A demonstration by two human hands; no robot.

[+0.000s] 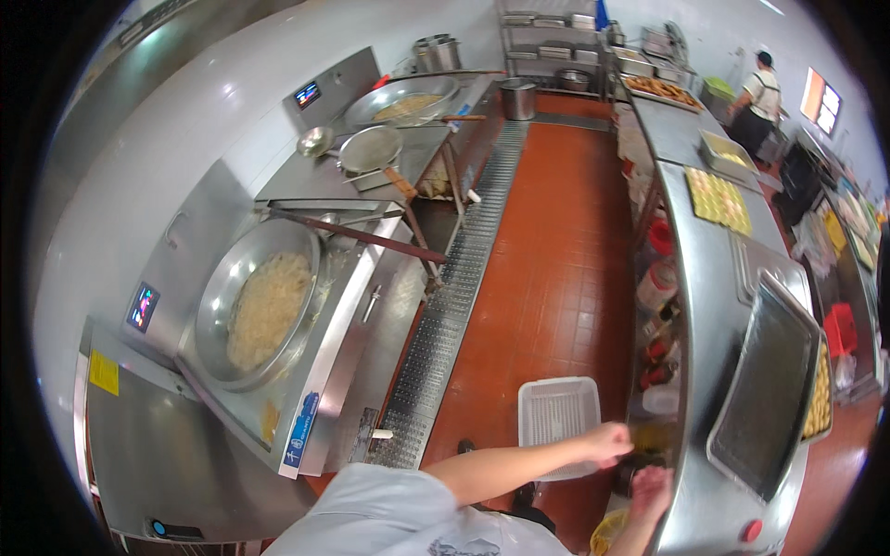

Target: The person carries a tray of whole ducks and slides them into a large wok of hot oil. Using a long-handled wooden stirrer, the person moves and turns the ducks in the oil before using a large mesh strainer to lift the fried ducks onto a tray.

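Observation:
My left hand (608,445) is above the right edge of a white perforated plastic basket (558,403), its fingers curled; whether they hold anything cannot be told. My right hand (651,486) is beside the near edge of the steel worktable (702,389), by the shelf below it, somewhat blurred. A dark round container (631,474) lies between the two hands. On the worktable stands an empty dark metal tray (768,389), overlapping a tray of small round pale pieces (818,396). Below my right hand is part of a yellow container (609,532).
At left, a large wok (212,326) holds pale food in bubbling oil; a wooden-handled tool (375,240) juts over the aisle. A second wok (445,90) stands farther back. Jars (657,285) line the shelf under the worktable. A person (761,97) stands at the far right.

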